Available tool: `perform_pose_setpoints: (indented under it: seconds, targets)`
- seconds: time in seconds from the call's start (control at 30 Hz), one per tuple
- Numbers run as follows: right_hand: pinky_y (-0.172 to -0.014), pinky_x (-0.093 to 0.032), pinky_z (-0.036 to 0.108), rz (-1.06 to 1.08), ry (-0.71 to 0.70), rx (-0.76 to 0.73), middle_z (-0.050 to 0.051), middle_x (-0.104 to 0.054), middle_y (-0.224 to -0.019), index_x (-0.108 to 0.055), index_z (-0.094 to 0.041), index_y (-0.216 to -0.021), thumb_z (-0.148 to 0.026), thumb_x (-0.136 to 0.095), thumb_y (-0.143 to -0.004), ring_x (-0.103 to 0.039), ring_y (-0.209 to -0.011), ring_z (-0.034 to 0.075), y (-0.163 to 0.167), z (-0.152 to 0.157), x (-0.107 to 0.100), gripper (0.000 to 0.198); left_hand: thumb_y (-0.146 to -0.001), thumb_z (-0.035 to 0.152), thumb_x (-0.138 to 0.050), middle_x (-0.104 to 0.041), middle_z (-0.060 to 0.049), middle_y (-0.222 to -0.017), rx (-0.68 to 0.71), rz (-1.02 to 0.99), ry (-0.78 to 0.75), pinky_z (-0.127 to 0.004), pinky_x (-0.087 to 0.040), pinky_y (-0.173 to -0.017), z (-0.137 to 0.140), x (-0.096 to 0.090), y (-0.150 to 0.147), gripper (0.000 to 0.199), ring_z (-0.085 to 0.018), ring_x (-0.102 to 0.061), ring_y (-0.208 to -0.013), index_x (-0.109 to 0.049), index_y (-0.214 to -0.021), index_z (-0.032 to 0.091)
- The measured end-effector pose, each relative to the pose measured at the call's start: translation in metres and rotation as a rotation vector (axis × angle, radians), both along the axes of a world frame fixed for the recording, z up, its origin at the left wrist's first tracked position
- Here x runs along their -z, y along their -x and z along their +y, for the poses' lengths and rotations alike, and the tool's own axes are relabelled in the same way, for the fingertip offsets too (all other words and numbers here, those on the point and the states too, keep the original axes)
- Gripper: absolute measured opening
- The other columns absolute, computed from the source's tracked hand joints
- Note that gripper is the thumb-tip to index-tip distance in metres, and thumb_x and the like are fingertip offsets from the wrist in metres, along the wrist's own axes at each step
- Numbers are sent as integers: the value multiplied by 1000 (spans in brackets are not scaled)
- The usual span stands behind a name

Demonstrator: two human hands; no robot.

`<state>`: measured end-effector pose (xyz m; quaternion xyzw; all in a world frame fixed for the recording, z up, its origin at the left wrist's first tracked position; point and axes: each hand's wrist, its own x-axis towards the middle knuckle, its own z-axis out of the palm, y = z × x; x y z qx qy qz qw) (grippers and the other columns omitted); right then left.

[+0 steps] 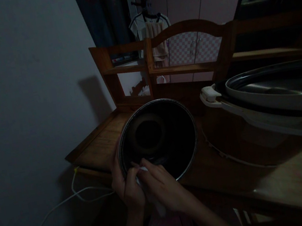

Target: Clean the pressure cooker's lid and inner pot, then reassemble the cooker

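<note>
A dark, round inner pot (181,135) with a thin bright rim is tilted so its opening faces me. My left hand (126,183) grips its lower left side, thumb at the rim and fingers behind the wall. At the near rim my right hand (162,183) is closed on a white cloth (160,207), which hangs below the fingers. Both hands almost touch each other there. The pot's outside and the left fingertips are mostly hidden, and the dim light blurs detail inside the pot.
On the right of the wooden desk (299,177) stands a large white-rimmed pan (254,115) with a glossy lid-like top and a side handle. A wooden shelf (184,70) runs along the back. A white cable (49,213) loops at the left, beside the wall (37,100).
</note>
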<state>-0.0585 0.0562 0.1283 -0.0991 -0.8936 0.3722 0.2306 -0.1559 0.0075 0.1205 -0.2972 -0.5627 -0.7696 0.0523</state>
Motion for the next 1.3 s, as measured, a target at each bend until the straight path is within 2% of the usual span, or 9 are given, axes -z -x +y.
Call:
perform_pose_setpoints:
  seconds: [0.1,0.2,0.37,0.5,0.67,0.83,1.13,1.2,1.3]
  targets:
    - [-75,-44,22,7,272,46,3,-65,-98,-59,-19,-103,-30,-29,-111,-61,-84,13,-3,-2,-4,32,-75,12,-58,-66,-2,-132,-22,-20,17,-35,-45,-111,-1,0,0,62,-26,-58,-126,-63,-137,23]
    - [-72,-40,22,14,348,58,0,-64,-91,-56,-20,-100,-32,-32,-110,-59,-81,12,-7,-5,-7,29,-76,14,-59,-67,-2,-130,-26,-42,28,-33,-45,-110,-1,1,1,61,-26,-58,-124,-63,-136,23]
    - [-73,-38,24,9,310,45,1,-64,-94,-57,-20,-104,-32,-33,-110,-60,-83,13,-9,-7,-7,27,-76,13,-59,-62,-2,-140,6,-49,5,-36,-42,-114,-4,5,2,63,-28,-54,-132,-61,-138,24]
    - [-71,-36,25,-52,164,1,2,-66,-97,-54,-21,-108,-28,-33,-110,-63,-85,14,-14,-7,-5,23,-76,12,-60,-61,-1,-142,-1,-45,16,-35,-43,-114,-8,7,1,64,-27,-54,-134,-60,-139,26]
    - [-68,-34,28,-184,11,77,2,-67,-90,-52,-21,-107,-32,-27,-111,-65,-81,17,-25,-7,-5,27,-78,11,-60,-62,-1,-141,-20,-6,7,-32,-44,-113,-10,7,0,62,-25,-54,-134,-61,-138,24]
    - [-72,-36,32,-292,-117,113,10,-69,-101,-53,-16,-113,-26,-29,-109,-67,-88,23,-25,-5,-4,26,-78,12,-59,-61,-1,-142,-24,4,3,-35,-43,-114,-8,6,-2,63,-27,-53,-135,-60,-139,24]
    - [-79,-42,25,-112,219,41,6,-69,-108,-55,-20,-118,-26,-33,-109,-65,-96,17,-18,-8,-2,25,-78,14,-58,-61,-2,-141,-10,-4,-6,-36,-43,-114,-6,1,-6,62,-27,-53,-134,-61,-139,24]
    - [-79,-43,25,-108,250,45,6,-69,-107,-56,-20,-117,-28,-32,-109,-65,-93,17,-20,-8,-3,27,-77,14,-58,-61,-2,-141,-14,-7,1,-36,-43,-114,-5,0,-6,63,-28,-53,-134,-61,-139,24]
    - [-77,-42,25,-132,210,71,6,-69,-102,-57,-20,-114,-30,-31,-110,-65,-89,17,-24,-7,-3,28,-77,14,-57,-61,-2,-141,-26,-9,11,-36,-43,-114,-4,0,-7,64,-28,-53,-133,-60,-140,24]
